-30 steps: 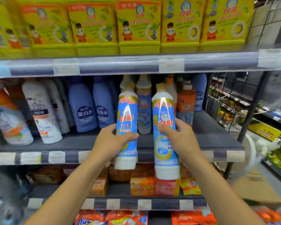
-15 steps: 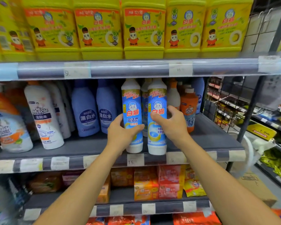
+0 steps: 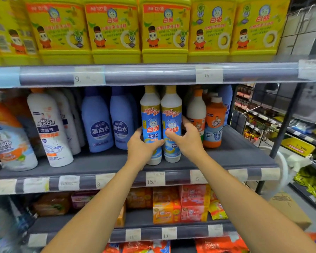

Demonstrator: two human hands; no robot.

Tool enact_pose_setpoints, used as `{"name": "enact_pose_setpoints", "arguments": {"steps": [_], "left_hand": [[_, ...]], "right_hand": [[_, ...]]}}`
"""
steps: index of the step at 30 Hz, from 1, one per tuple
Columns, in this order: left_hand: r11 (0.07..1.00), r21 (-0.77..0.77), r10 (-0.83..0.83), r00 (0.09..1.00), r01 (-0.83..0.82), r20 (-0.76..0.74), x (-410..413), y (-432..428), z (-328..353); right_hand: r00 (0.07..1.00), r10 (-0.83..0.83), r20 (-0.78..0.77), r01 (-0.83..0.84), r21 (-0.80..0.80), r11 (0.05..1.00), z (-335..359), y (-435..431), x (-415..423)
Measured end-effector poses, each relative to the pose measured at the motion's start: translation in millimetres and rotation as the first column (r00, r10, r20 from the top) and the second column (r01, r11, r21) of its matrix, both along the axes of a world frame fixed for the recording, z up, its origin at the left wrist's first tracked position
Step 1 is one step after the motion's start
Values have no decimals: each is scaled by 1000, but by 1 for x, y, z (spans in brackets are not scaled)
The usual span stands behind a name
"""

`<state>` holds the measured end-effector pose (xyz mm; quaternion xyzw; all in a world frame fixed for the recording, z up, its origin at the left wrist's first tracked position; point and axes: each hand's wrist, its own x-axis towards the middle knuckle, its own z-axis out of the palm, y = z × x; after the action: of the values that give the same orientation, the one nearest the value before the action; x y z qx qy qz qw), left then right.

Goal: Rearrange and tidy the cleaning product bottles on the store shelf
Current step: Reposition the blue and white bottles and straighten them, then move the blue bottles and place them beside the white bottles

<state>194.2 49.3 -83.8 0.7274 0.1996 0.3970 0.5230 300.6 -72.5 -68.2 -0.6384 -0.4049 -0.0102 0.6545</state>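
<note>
Two white bottles with blue cat labels stand upright side by side on the middle shelf [image 3: 226, 156]. My left hand [image 3: 141, 145] grips the left bottle [image 3: 150, 117] low down, thumb across its front. My right hand [image 3: 185, 139] curls round the right bottle [image 3: 171, 117] from its right side, thumb on the label. Both bottle bases rest on the shelf, set back from its front edge.
Blue bleach bottles [image 3: 97, 123] and white Mr Muscle bottles [image 3: 49, 128] stand to the left; an orange Mr Muscle bottle [image 3: 214, 123] and a white one [image 3: 196, 114] stand close on the right. Yellow tubs [image 3: 113, 30] fill the upper shelf. Soap packs [image 3: 166, 209] lie below.
Both hands carried the two bottles from in front of the shelf up onto it, then pushed them further back; they now stand together on the shelf.
</note>
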Motion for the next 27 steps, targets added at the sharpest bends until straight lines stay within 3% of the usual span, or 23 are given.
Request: {"name": "enact_pose_setpoints", "arguments": {"steps": [4,10,12,17,27], "left_hand": [[999,14,-36,999,36,-24,5,4,-4],[997,59,43,998,-41,-37,8,-2,-8],[995,65,80,995,-76,-61,6,-5,-8],[978,180,145,961,-104,-237,-6,-8,-18],[974,174,185,950,-144,-252,-14,-17,-17]], "right_hand": [[997,-73,-20,74,50,996,-5,3,6],[997,-71,12,71,19,997,-9,5,4],[997,-75,-16,74,-38,997,-13,2,4],[997,-58,50,72,-347,935,-40,-16,6],[990,-110,83,134,-397,908,-45,-21,-2]]}}
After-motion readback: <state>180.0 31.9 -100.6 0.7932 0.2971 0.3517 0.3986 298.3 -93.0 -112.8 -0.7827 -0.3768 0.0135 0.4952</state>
